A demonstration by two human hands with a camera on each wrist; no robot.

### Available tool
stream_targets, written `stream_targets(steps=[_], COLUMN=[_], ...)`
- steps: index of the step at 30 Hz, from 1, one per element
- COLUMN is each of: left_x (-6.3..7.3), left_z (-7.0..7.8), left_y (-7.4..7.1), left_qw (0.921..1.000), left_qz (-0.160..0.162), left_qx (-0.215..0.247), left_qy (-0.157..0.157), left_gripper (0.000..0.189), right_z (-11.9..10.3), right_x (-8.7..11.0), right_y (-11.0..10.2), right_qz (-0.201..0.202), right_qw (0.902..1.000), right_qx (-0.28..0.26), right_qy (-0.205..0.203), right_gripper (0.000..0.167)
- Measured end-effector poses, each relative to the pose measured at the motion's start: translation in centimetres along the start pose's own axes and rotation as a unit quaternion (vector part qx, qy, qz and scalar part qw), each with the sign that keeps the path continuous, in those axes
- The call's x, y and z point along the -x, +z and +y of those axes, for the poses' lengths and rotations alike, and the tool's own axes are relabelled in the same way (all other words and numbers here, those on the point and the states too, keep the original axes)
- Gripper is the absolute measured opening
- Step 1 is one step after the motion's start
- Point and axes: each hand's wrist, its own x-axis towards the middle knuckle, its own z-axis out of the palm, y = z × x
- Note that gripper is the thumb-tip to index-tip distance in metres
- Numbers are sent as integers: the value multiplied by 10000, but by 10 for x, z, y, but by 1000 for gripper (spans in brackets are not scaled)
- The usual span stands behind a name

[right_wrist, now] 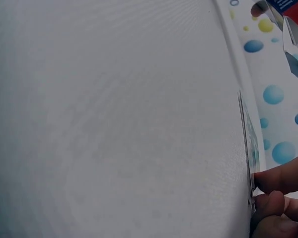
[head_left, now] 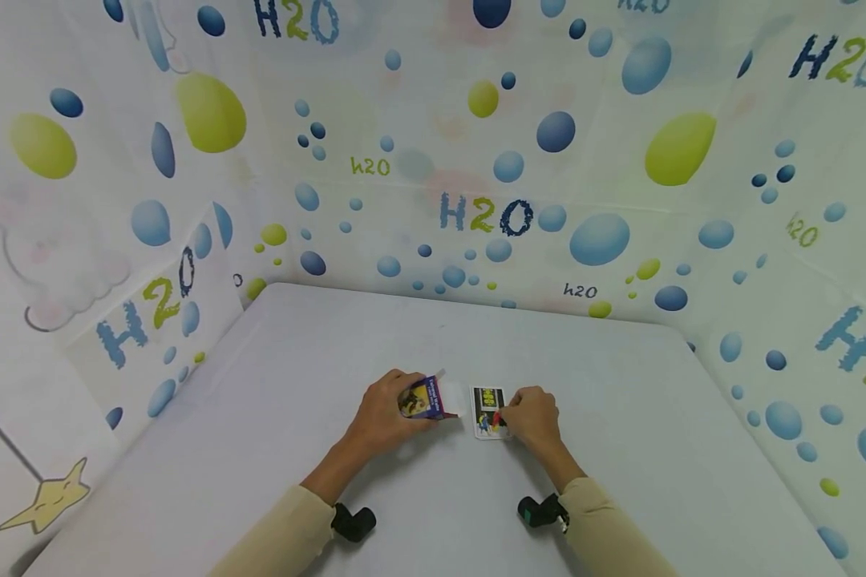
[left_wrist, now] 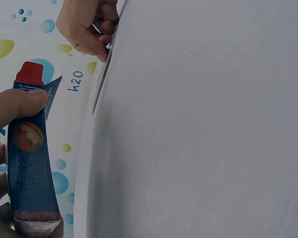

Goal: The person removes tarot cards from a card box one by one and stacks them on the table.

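My left hand [head_left: 384,411] grips a small dark blue card box [head_left: 420,399] with a picture on its front. In the left wrist view the thumb presses the face of the box [left_wrist: 34,173], where a red end and a loose flap [left_wrist: 52,94] stick out at the top. To the right of it a thin stack of printed cards [head_left: 486,418] lies on the table, black with a yellow patch and white border. My right hand [head_left: 534,417] pinches the right edge of these cards between thumb and fingers, seen edge-on in the right wrist view.
A white table [head_left: 317,344] spreads around both hands. Behind it and at the sides hang white sheets [head_left: 418,120] printed with blue and green drops and H2O lettering. A black wrist camera [head_left: 354,522] sits on each wrist beside the beige sleeves [head_left: 281,537].
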Motion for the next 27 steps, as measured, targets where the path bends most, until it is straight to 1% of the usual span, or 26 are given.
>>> stream_targets(steps=[10,18,22,27], left_x=[1,1,1,0], left_z=[4,6,8,8], left_y=[1,2,2,4], left_qw=[10000,9999,9999,9999], left_qz=[-14,-42,-63,-131], left_qx=[42,-26,-12,66], left_qy=[-16,-154,-139,-87], left_gripper=[71,71,71,72], right_z=[4,4,4,5], right_x=[0,1,2,3], right_y=[1,1,1,2], right_qz=[55,259,328,392], right_qw=[9998,9991,9985,9978], right_qx=[-72,-281,-403,-498], right_qy=[148,193,144,214], right_gripper=[19,18,20,20])
